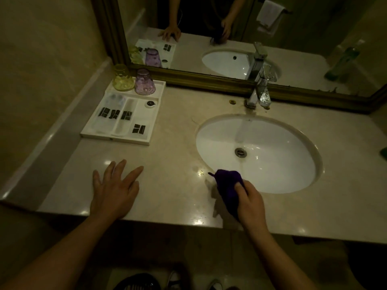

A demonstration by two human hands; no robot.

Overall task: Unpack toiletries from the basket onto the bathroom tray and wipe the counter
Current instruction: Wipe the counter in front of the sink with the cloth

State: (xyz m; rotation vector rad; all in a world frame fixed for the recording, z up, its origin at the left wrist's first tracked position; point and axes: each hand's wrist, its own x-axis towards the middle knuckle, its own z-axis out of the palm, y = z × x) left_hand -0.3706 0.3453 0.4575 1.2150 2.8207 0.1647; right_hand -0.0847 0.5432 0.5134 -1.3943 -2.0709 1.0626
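- At the front of the bench (pixel 171 155), just left of the sink (pixel 282 174), the right hand (pixel 250 203) grips a bunched purple cloth (pixel 227 185) with its fingers (pixel 240 188) curled round it.
- The cloth's long axis runs up and leftward; its free end lies ahead of the fingers.
- The widest bare stretch of bench lies to its left, toward the left hand (pixel 114 189) — pressed flat, fingers straight and spread.
- The tray (pixel 114 140) sits well back-left, already stocked — wiping looks like the step in hand.
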